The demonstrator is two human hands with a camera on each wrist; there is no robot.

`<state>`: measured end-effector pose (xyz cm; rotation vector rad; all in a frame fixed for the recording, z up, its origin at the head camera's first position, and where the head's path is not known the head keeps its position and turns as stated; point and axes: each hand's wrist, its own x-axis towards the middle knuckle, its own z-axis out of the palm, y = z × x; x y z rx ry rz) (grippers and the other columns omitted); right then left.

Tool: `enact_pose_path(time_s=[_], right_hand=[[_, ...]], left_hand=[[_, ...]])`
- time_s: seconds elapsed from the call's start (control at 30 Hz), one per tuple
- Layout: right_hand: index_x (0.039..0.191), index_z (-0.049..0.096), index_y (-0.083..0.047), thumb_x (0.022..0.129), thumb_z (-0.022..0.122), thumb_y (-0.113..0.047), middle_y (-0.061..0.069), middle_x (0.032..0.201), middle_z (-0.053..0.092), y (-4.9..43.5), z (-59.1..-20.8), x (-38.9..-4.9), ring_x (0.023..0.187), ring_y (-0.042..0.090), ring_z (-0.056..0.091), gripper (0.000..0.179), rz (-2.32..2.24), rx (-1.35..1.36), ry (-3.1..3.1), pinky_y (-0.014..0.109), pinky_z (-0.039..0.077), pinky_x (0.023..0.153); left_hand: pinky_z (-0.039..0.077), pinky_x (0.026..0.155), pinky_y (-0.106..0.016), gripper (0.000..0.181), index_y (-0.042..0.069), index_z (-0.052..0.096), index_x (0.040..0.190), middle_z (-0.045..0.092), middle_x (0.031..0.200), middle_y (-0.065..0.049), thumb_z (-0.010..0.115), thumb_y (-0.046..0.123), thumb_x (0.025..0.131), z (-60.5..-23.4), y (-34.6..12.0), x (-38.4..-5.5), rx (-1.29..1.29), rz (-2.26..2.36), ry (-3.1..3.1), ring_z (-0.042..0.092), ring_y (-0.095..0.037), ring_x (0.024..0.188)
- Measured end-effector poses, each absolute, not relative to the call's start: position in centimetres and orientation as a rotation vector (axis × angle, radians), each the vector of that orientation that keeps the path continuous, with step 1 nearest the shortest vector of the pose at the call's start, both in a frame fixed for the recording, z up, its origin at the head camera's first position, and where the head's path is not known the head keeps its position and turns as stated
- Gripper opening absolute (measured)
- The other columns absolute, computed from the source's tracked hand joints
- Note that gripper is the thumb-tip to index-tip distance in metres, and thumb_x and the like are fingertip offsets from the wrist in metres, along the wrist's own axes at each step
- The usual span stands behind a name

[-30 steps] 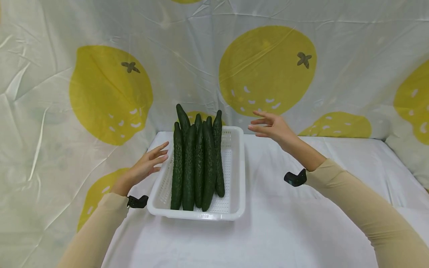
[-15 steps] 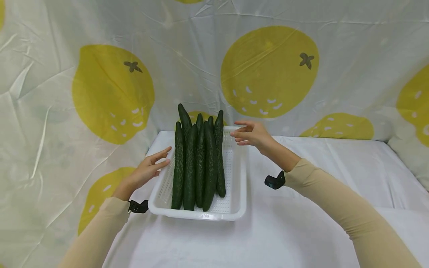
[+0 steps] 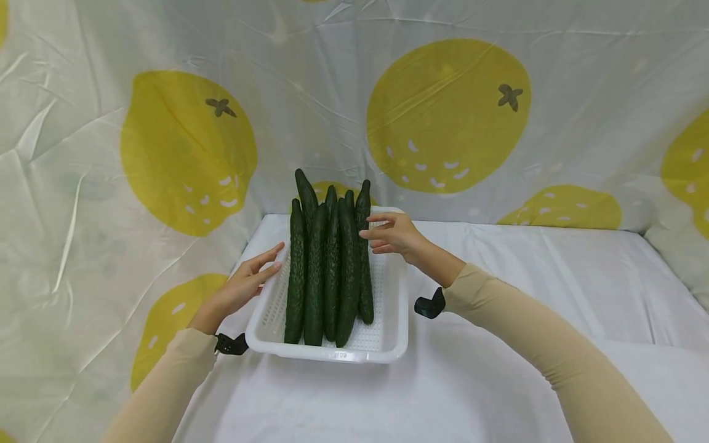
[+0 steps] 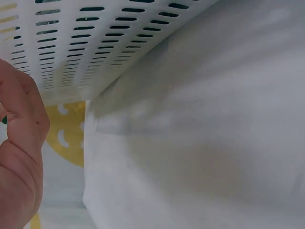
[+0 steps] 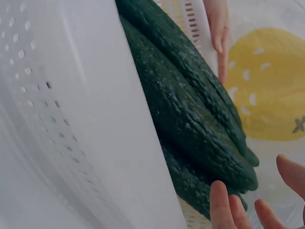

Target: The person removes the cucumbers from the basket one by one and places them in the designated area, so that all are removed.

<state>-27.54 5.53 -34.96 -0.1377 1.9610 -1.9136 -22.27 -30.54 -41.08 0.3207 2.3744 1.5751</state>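
Several long dark-green cucumbers [image 3: 348, 277] lean side by side in a white perforated plastic basket [image 3: 402, 320], their upper ends rising above its back rim. My right hand [image 3: 394, 235] reaches over the basket's right rim, with fingers and thumb spread beside the top of the rightmost cucumber [image 3: 365, 289]. In the right wrist view, its fingertips [image 5: 219, 202] lie close to the cucumber ends; contact cannot be told. My left hand [image 3: 244, 286] stays at the basket's left rim, fingers extended along its outer side. The left wrist view shows this hand [image 4: 21, 143] beside the slotted wall.
A white cloth [image 3: 471, 381] covers the table under the basket and to its right. Behind and to the left hangs a pale curtain [image 3: 310, 92] printed with yellow lemons, close to the basket's back. A black wrist camera [image 3: 429, 304] sits below the right sleeve cuff.
My right hand has moved left, from beyond the basket's right side to the upper part of the rightmost cucumber. The left hand, basket and cucumbers have hardly moved.
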Motion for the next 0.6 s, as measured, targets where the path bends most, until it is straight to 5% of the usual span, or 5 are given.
enact_pose_path(time_s=[0.27, 0.6], right_hand=[[0.142, 0.052, -0.003, 0.092, 0.072, -0.010, 0.023, 0.132, 0.057, 4.0, -35.8, -27.3, 0.109, 0.043, 0.061, 0.054, -1.868, -0.053, 1.984, 0.047, 0.052, 0.091], [0.140, 0.054, -0.003, 0.092, 0.073, -0.011, 0.022, 0.131, 0.058, 3.2, -35.8, -27.2, 0.104, 0.041, 0.064, 0.052, -1.839, -0.044, 2.016, 0.049, 0.050, 0.093]], left_hand=[[0.043, 0.080, -0.036, 0.060, 0.024, 0.023, 0.160, 0.017, 0.161, -0.020, 0.048, 0.032, 0.107, -41.3, -30.2, -22.0, 0.313, 1.612, 2.398, 0.031, -0.034, 0.133], [0.034, 0.057, -0.026, 0.058, 0.023, 0.025, 0.160, 0.035, 0.133, -0.019, 0.049, 0.029, 0.107, -41.6, -30.1, -22.0, 0.310, 1.638, 2.406, 0.043, -0.017, 0.082]])
